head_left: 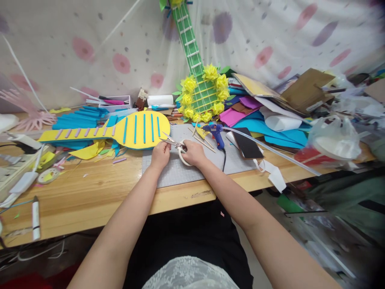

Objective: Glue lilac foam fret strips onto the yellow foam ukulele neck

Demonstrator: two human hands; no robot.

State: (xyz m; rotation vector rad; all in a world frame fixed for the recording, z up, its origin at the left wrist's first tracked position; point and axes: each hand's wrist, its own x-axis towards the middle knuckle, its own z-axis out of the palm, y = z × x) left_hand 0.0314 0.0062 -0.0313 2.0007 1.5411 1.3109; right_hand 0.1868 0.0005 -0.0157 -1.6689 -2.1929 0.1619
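Note:
My right hand (194,152) is closed round the white handles of a pair of scissors (181,149), whose blades are spread and point left. Just in front of the blades, my left hand (161,154) is closed in a pinch; what sits between its fingers is too small to make out. Both hands are over a grey cutting mat (180,176). Left of them lies a yellow paper guitar (138,129) with blue strips on its body and lilac strips along its neck. One loose lilac strip (119,160) rests on the wooden table.
A blue glue gun (217,134) and a black phone (247,143) lie right of the hands, near several thin sticks (204,140). Behind stands a green paper guitar (192,52) with yellow flowers. Coloured paper (288,136) and a plastic-bagged tub (329,140) are at the right.

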